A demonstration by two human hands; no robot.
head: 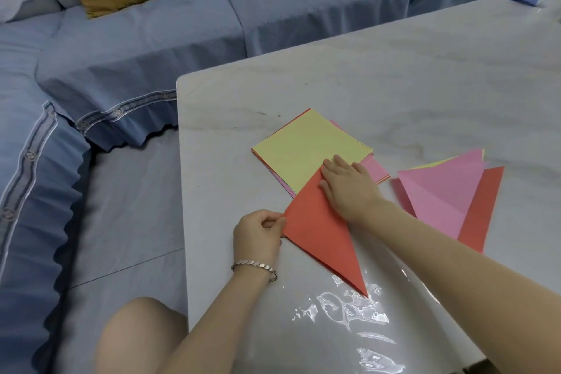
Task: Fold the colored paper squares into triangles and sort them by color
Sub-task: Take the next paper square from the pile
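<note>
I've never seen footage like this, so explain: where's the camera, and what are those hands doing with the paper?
No machine here: a person's bare hands, filmed by one camera worn on the head, looking down. On the pale table lie a stack of paper squares, yellow on top, and a pile of folded triangles, pink over red. The left hand pinches a corner of the red triangle; that is the only grip. The right hand presses flat on it.
</note>
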